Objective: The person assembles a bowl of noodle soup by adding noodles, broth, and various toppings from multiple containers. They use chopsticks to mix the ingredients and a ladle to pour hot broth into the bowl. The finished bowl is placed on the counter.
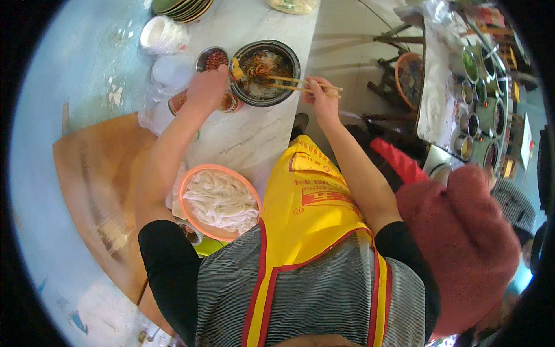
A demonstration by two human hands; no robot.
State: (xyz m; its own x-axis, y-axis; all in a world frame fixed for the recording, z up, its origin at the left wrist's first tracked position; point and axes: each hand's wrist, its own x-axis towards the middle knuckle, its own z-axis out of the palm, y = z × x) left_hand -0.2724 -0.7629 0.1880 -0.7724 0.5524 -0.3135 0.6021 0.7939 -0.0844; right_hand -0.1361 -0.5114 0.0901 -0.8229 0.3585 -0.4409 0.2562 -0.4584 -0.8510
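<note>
My right hand (321,97) grips a pair of wooden chopsticks (299,80). Their tips reach into a dark round pot (296,71), which contains food with orange shreds on top. The fingers of my left hand (212,89) are at the edge of a small metal bowl of reddish peanuts or beans (216,58); whether they hold anything is hidden. A small yellow item (237,69) rests at the pot's left rim. Beneath my left wrist are a jar (230,103) and a red container (177,102), partly covered.
An orange basin (182,208) of white noodles stands close to my body. Wrapped white cups (161,35) and stacked plates (182,9) line the wall side. At right, a person in a red top (459,247) is near a table (438,95) bearing several metal pots.
</note>
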